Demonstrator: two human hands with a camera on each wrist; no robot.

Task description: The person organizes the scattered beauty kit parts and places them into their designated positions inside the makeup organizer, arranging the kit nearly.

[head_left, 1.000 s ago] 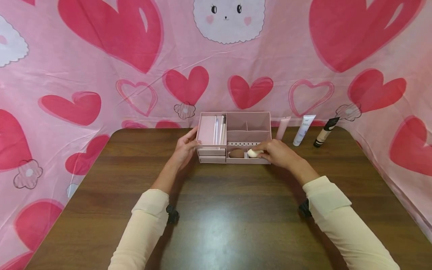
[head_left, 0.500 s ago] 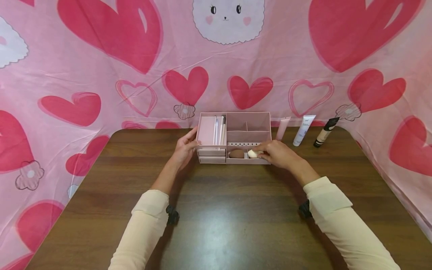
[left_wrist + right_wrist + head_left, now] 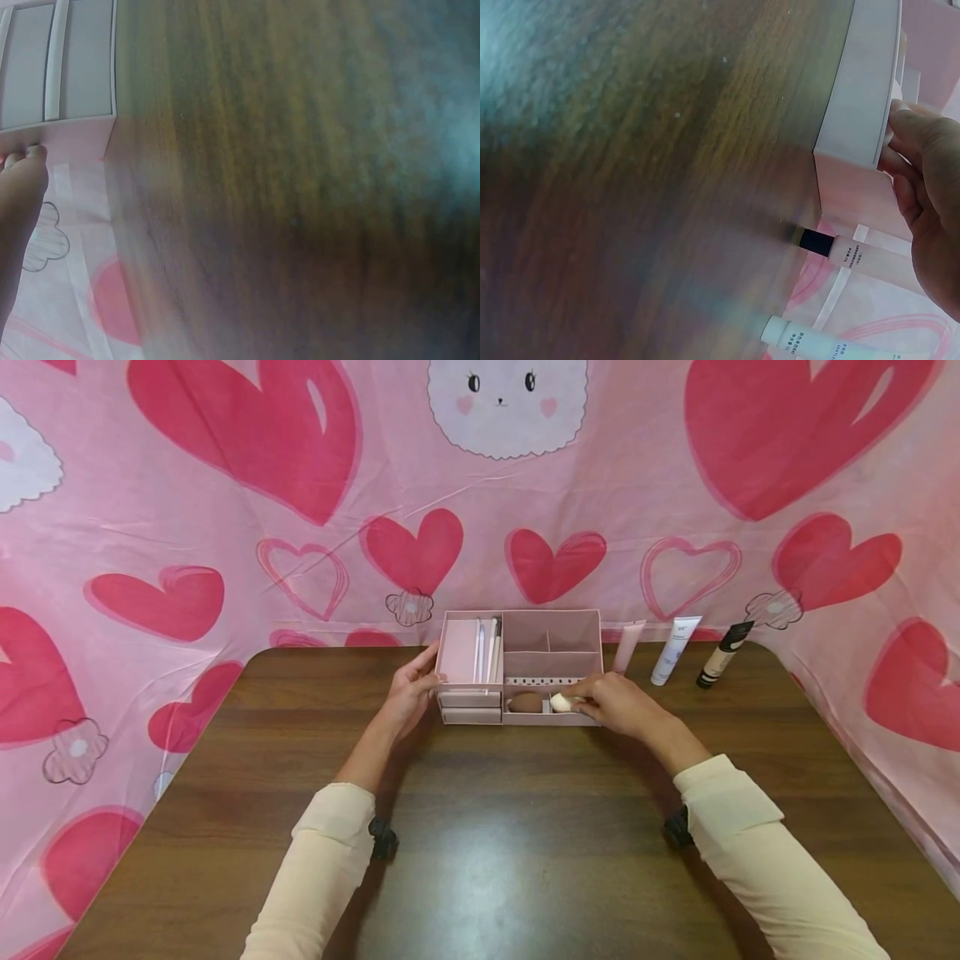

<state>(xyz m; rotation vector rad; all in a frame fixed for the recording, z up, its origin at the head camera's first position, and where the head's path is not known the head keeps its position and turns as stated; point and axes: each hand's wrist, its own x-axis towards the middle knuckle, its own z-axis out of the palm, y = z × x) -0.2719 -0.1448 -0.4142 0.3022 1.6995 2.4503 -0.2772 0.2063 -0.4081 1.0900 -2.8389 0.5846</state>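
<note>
A pink desk organizer [image 3: 454, 652] stands at the table's back edge. My left hand [image 3: 409, 692] steadies its left side, thumb near the front corner and fingers along the wall. At the front right compartment, my right hand [image 3: 621, 702] pinches a cream makeup sponge [image 3: 559, 702] between thumb and fingers. A brown makeup sponge [image 3: 527, 702] lies in the compartment beside it. In the right wrist view the right-hand fingers [image 3: 911, 131] reach over the organizer's front wall [image 3: 862, 82], hiding most of the cream sponge. Several slim white and dark sticks [image 3: 491, 648] lie in the left section.
Right of the organizer stand a pink tube [image 3: 629, 646], a white tube [image 3: 676, 650] and a beige bottle with a black cap [image 3: 724, 654]. Small drawers [image 3: 471, 715] sit at the organizer's lower left. A heart-patterned pink cloth [image 3: 300, 460] hangs behind the wooden table [image 3: 480, 827].
</note>
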